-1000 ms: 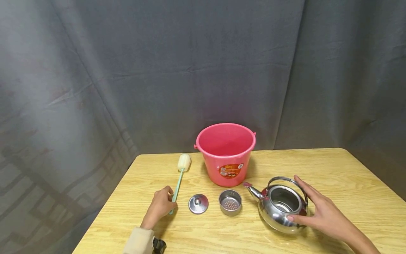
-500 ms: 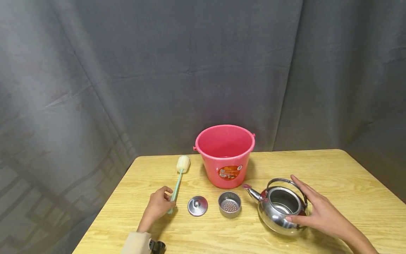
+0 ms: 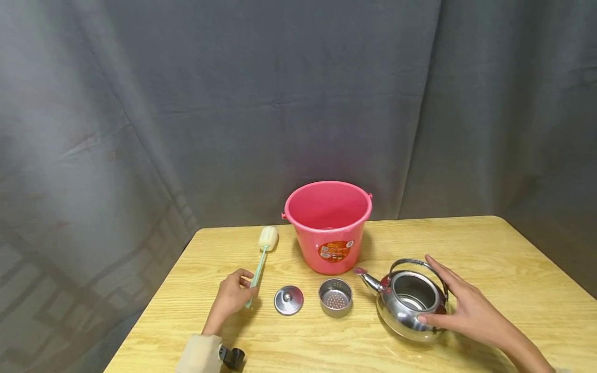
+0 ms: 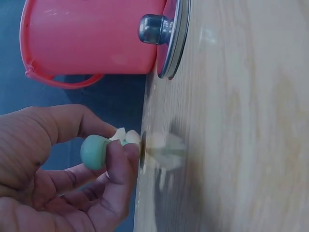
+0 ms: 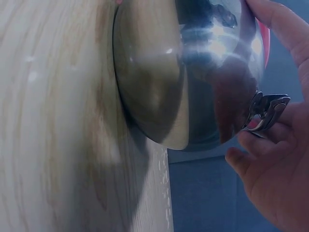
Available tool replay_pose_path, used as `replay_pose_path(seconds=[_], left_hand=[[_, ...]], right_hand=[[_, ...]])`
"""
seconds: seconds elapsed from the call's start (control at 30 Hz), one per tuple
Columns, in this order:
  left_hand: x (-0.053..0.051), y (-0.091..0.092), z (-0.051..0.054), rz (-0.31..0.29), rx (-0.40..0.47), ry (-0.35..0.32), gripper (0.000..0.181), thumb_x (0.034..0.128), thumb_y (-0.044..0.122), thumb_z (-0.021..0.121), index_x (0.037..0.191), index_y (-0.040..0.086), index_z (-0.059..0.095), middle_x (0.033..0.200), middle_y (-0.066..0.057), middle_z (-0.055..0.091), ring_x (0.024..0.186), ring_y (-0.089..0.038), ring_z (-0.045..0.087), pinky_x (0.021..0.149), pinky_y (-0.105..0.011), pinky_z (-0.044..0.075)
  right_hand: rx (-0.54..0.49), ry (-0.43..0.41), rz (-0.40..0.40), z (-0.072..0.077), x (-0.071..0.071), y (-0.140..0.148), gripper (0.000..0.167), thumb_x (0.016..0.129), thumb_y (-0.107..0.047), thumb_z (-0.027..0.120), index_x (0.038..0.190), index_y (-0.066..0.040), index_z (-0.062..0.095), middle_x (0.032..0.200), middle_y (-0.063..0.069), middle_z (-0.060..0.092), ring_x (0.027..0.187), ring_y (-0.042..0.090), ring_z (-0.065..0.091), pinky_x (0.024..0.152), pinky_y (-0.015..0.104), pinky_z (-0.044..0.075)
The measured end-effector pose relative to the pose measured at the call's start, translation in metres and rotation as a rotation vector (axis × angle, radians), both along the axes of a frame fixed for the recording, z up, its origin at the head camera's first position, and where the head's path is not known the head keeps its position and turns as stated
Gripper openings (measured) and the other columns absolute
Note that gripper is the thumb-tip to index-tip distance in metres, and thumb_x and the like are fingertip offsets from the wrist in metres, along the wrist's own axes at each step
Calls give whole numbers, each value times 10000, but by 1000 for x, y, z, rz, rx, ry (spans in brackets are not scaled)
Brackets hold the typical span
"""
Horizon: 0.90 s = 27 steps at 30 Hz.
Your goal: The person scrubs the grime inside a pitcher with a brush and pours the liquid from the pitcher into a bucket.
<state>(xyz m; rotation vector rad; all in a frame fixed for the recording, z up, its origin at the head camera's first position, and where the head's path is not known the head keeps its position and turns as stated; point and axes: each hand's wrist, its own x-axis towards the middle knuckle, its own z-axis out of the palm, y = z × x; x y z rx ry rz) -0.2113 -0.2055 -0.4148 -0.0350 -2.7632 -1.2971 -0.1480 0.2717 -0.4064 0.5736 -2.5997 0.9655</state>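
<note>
Head view | left grip [image 3: 232, 295]: pinching green-handled brush [image 3: 259, 267] | right grip [image 3: 468, 311]: clamped on kettle [image 3: 402, 316] | lid [image 3: 288, 300] near strainer [image 3: 336, 300]

Left grip [image 3: 233, 295] holds sponge brush [image 3: 268, 239]; right grip [image 3: 471, 315] holds kettle [image 3: 403, 318]; lid [image 3: 288, 301], strainer [image 3: 335, 309] between; pink bucket [image 3: 328, 237] behind.

Grey cloth [image 3: 261, 103] is hanging in folds behind the yellowish wood-grain table [image 3: 508, 269] and is continuing along its left and right. Left of the table, the cloth is catching light and showing faint lattice-like markings [image 3: 42, 295].
</note>
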Motion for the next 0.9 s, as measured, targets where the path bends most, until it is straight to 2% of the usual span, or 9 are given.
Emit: replay_pose_path(seconds=[0.33, 0.57, 0.9], left_hand=[[-7, 2, -2, -7, 36, -8, 356, 853, 11, 643, 1175, -105, 542, 819, -105, 573, 612, -180, 579, 547, -301, 508], [-11, 2, -1, -16, 37, -9, 410, 896, -4, 569, 1282, -111, 483, 737, -84, 540, 545, -172, 548, 485, -253, 437], [-13, 2, -4, 4, 7, -1, 376, 929, 17, 532, 1274, -121, 479, 745, -116, 574, 542, -181, 540, 476, -241, 425]], right_hand=[[-8, -40, -6, 0, 2, -1, 1161, 646, -350, 898, 1554, -279, 178, 1469, 281, 340, 1228, 540, 386, 836, 714, 363], [-28, -46, -4, 0, 2, -1, 1158, 651, -335, 898, 1552, -297, 173, 1482, 266, 329, 1238, 538, 372, 832, 725, 353], [-26, -49, -8, 1, 3, -3, 1156, 654, -344, 896, 1553, -290, 173, 1481, 264, 332, 1242, 532, 373, 835, 720, 356]])
